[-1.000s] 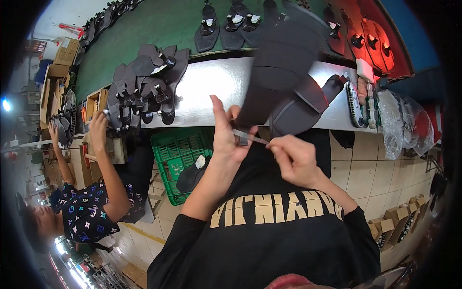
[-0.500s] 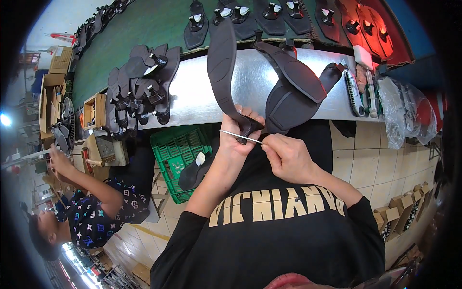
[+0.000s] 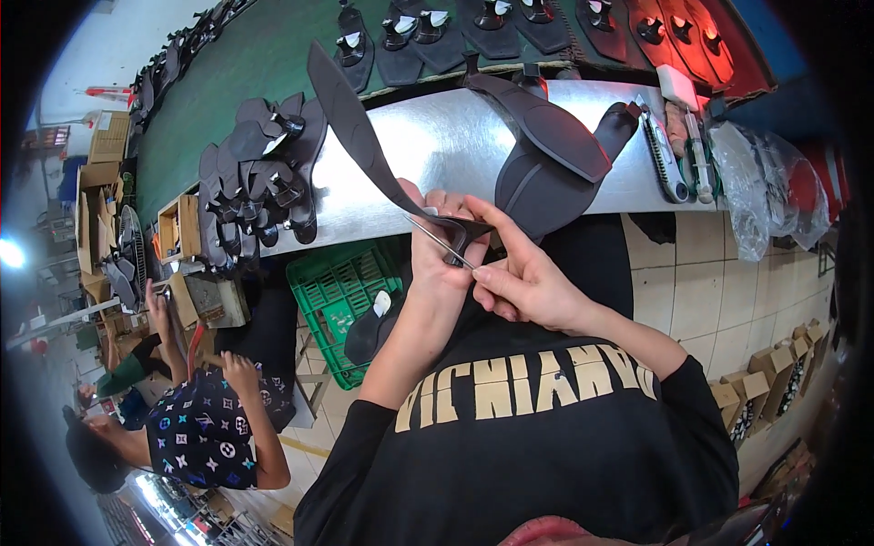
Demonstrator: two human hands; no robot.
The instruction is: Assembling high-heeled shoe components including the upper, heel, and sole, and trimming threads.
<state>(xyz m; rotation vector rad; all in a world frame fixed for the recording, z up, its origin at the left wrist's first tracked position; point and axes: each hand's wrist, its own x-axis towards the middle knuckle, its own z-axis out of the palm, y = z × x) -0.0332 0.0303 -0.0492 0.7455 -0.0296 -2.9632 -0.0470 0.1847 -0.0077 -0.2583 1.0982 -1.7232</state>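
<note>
While curled left hand (image 3: 435, 270) grips heeled sole (image 3: 353, 132), right hand (image 3: 533, 284) pinches thin rod (image 3: 439, 241).

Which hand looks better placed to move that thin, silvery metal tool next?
Probably the right hand: it holds one end of the thin, silvery metal tool, while the left hand supports the long, dark, curved shoe sole.

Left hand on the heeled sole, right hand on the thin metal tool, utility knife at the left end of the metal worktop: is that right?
Not quite: the head view shows the utility knife at the right end of the metal worktop. The rest stands: left hand on the heeled sole, right hand on the thin metal tool.
</note>
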